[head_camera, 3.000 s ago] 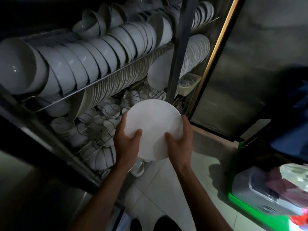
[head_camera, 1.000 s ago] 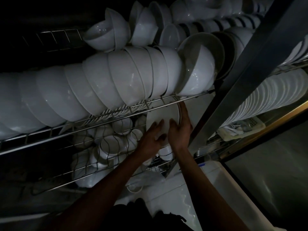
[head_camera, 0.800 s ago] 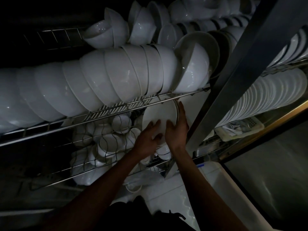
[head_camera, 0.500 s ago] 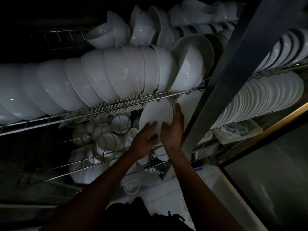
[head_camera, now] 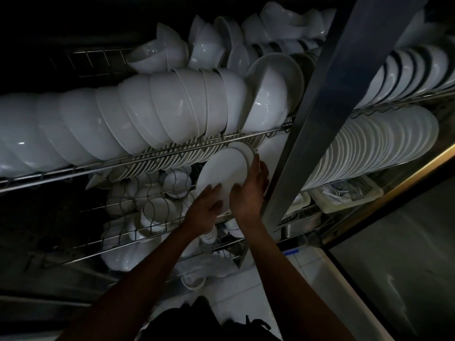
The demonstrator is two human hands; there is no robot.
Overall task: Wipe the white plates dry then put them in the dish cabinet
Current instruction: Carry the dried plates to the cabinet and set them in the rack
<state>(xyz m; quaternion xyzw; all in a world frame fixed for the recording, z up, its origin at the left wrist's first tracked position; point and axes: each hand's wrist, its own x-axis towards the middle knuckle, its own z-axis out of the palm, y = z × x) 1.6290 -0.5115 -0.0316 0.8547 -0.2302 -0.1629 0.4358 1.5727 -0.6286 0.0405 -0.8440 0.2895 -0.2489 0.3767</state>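
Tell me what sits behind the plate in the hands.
Behind the white plate a second plate's rim shows, heading a row of upright plates. The plate hides the rest of it.

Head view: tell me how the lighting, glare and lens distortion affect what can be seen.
Head view: dim overall, with the upper left corner nearly black; the white plate, held by the left hand and right hand, stays readable; small glare spots dot the bowls; wide-angle bending curves the wire rack and slants the metal post; nothing looks noticeably motion-blurred.
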